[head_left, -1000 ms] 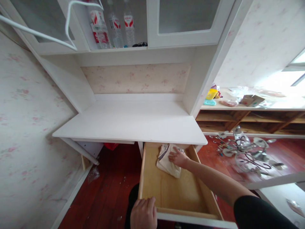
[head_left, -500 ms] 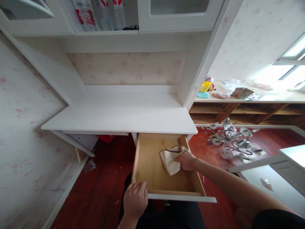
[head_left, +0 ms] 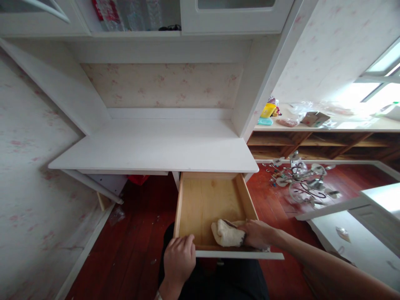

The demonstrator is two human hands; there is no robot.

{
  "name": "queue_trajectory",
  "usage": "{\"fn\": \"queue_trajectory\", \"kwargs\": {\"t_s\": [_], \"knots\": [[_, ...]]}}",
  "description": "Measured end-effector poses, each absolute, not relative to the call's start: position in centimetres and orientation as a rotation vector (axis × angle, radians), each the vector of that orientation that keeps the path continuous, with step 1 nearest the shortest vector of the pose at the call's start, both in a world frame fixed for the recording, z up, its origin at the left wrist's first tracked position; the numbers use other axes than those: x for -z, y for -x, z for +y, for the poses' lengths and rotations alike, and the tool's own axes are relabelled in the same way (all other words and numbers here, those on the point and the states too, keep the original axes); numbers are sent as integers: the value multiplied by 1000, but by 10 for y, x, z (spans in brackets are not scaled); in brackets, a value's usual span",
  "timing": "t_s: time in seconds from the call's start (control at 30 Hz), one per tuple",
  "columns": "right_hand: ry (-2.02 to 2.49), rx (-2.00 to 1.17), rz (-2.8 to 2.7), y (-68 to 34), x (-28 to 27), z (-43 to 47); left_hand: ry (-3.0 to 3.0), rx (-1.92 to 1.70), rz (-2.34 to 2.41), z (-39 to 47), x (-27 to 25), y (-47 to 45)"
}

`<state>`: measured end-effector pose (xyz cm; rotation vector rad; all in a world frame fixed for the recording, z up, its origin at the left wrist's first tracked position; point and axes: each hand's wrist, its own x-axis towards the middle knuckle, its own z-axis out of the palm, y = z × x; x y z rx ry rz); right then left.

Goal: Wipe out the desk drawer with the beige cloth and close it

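I note bottles [head_left: 136, 16] in the cupboard [head_left: 237, 21] ahead and, to my right, a chandelier [head_left: 314, 183] on red floor [head_left: 265, 196], a box [head_left: 313, 119] and yellow tub [head_left: 268, 111] atop low shelves [head_left: 328, 142].

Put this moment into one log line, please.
left hand: gripping wooden drawer at front left corner | right hand: holding cream cloth inside, near front | drawer: open

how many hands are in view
2: the left hand on the front edge of the drawer, the right hand on the cloth inside it, near the front.
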<state>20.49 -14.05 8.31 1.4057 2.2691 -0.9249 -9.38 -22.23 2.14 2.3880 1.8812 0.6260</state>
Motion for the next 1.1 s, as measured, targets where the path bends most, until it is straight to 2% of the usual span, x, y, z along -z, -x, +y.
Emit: {"fn": "queue_trajectory", "kwargs": {"t_s": [0.2, 0.37, 0.5, 0.67, 0.8, 0.87, 0.97, 1.1], "knots": [[-1353, 750, 2305, -173, -85, -130, -2411, -678, 1876, -222, -18, 94], [-1303, 806, 2363, -126, -80, -137, -2446, -721, 1866, -223, -21, 95], [-1426, 928, 2366, -95, -65, -136, -2469, -780, 1867, -224, -20, 96], [-1862, 1354, 2115, -68, -49, -116, -2482, -871, 1874, -226, -15, 98], [-2054, 2125, 1577, -32, -31, -113, -2474, -893, 1863, -226, -14, 98], [-2086, 2399, 1268, -11, -20, -115, -2488, -929, 1825, -225, -13, 98], [-2152, 2504, 1080, 16, -6, -115, -2494, -987, 1773, -225, -12, 99], [-2197, 2484, 1119, 32, 6, -93, -2503, -1063, 1773, -223, -10, 99]]}}
